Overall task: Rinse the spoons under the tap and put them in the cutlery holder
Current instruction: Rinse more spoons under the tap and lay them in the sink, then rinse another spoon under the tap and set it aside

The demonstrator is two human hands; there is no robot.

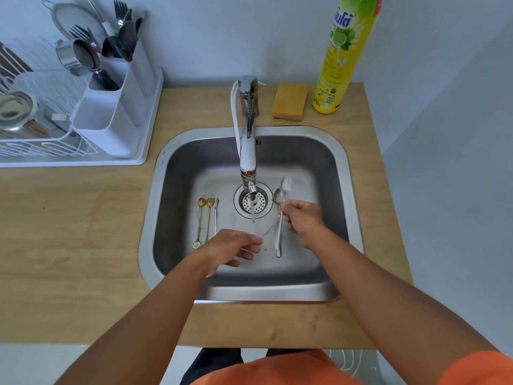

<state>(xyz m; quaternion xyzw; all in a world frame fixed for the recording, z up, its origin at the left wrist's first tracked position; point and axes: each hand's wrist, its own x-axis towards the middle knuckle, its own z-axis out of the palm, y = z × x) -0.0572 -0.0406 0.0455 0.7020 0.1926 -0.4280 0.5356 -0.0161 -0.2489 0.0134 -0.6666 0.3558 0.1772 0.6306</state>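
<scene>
Water (253,213) runs from the tap (248,151) into the steel sink (345,168). My right hand (304,219) is right of the stream, pinching the handle of a long silver spoon (286,181) whose head is blurred. A second long silver spoon (278,232) lies on the sink floor beside it. Left of the drain lie two gold spoons (200,220) and a small silver spoon (215,215). My left hand (230,248) hovers low over the sink floor with fingers apart, holding nothing. The white cutlery holder (111,126) stands at the left, its rear compartments full of cutlery.
A white dish rack (36,145) with metal bowls sits on a tray left of the holder. A yellow sponge (290,100) and a tall yellow dish-soap bottle (344,59) stand behind the sink on the wooden counter (69,232).
</scene>
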